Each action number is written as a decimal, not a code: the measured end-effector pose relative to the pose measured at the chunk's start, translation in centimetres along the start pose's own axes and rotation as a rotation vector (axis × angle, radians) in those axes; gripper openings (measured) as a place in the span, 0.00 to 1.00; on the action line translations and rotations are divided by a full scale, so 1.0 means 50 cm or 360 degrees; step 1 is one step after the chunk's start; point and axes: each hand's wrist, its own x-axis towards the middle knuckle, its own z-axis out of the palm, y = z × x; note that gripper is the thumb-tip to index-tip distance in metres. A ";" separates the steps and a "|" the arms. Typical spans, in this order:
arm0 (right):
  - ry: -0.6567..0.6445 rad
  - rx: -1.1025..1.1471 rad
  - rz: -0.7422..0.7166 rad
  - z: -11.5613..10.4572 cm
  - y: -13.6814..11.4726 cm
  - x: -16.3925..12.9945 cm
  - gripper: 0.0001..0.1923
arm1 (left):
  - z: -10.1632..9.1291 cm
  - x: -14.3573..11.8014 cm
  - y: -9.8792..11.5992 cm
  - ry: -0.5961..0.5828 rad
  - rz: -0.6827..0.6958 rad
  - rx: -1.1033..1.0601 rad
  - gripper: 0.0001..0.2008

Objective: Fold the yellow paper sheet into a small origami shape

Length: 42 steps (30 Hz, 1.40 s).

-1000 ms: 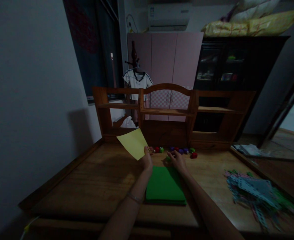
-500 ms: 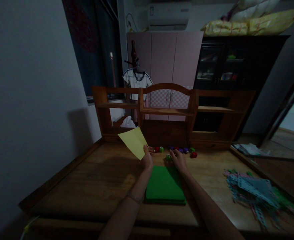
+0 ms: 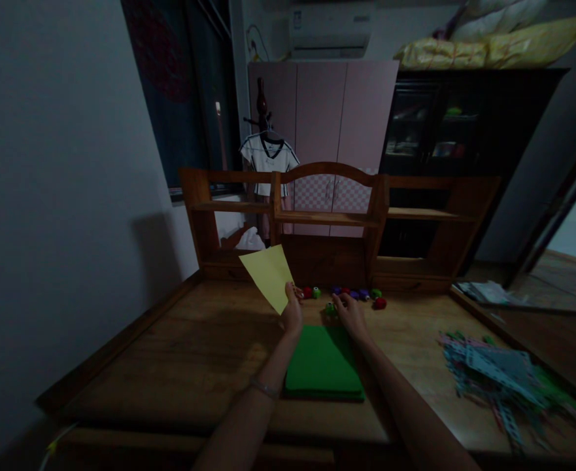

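Left hand [image 3: 292, 311]: gripping yellow sheet [image 3: 267, 273], raised above table [image 3: 189, 360] toward rear edge. Right hand [image 3: 350, 315]: at small green piece [image 3: 329, 307], short of rear edge; cannot tell whether gripped. Green pad [image 3: 323, 363]: near middle of front edge. Coloured pieces [image 3: 364, 295]: along rear edge. Pale-blue pile [image 3: 503, 373]: near right edge.

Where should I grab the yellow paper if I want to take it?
Probably by its free upper-left corner, coming from the left, with a thumb on one face and a finger on the other. The yellow paper is a thin sheet that the left hand holds at its right edge, and that corner sticks out untouched.
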 end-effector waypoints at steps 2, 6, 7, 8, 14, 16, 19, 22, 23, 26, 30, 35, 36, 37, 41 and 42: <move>-0.0003 -0.0007 0.0007 0.000 0.001 0.000 0.22 | 0.002 -0.005 0.006 -0.0089 0.0070 -0.0076 0.30; -0.0015 -0.0017 0.0038 0.000 -0.001 0.000 0.22 | 0.008 -0.012 0.009 -0.0157 0.0174 -0.0190 0.29; -0.0022 -0.0021 0.0045 0.000 -0.002 0.000 0.22 | 0.009 -0.012 0.007 -0.0164 0.0160 -0.0191 0.29; -0.0026 -0.0025 0.0052 0.000 -0.002 0.000 0.22 | 0.010 -0.011 0.005 -0.0179 0.0135 -0.0182 0.29; -0.0023 -0.0028 0.0047 0.000 -0.001 0.001 0.21 | 0.019 -0.003 -0.011 -0.0172 0.0147 -0.0211 0.26; -0.0023 -0.0019 0.0040 -0.001 -0.001 0.000 0.20 | 0.021 -0.002 -0.014 -0.0185 0.0164 -0.0223 0.25; -0.0016 -0.0016 0.0019 -0.002 -0.002 -0.001 0.20 | 0.022 0.000 -0.019 -0.0215 0.0170 -0.0211 0.24; -0.0015 -0.0016 0.0028 -0.002 -0.004 -0.001 0.19 | 0.021 0.000 -0.023 -0.0256 0.0176 -0.0182 0.23; -0.0016 -0.0020 0.0036 -0.001 -0.004 -0.001 0.19 | 0.021 0.000 -0.023 -0.0260 0.0163 -0.0167 0.24; -0.0018 -0.0036 0.0041 0.000 -0.001 0.000 0.19 | 0.021 0.000 -0.025 -0.0275 0.0124 -0.0145 0.25; 0.0001 -0.0050 0.0006 0.003 0.008 0.001 0.19 | 0.022 0.005 -0.033 -0.0329 0.0144 -0.0153 0.27; -0.0033 -0.0059 0.0017 0.006 0.012 0.002 0.18 | 0.024 0.009 -0.040 -0.0292 0.0156 -0.0136 0.28; -0.0042 -0.0054 0.0019 0.006 0.012 0.002 0.18 | 0.024 0.009 -0.040 -0.0287 0.0148 -0.0137 0.28; -0.0046 -0.0049 0.0018 0.006 0.011 0.002 0.18 | 0.024 0.009 -0.040 -0.0282 0.0139 -0.0137 0.29; -0.0043 -0.0040 -0.0009 0.007 0.011 0.001 0.18 | 0.024 0.010 -0.040 -0.0273 0.0105 -0.0117 0.29; -0.0042 -0.0043 -0.0014 0.007 0.011 0.001 0.18 | 0.024 0.011 -0.041 -0.0279 0.0106 -0.0122 0.29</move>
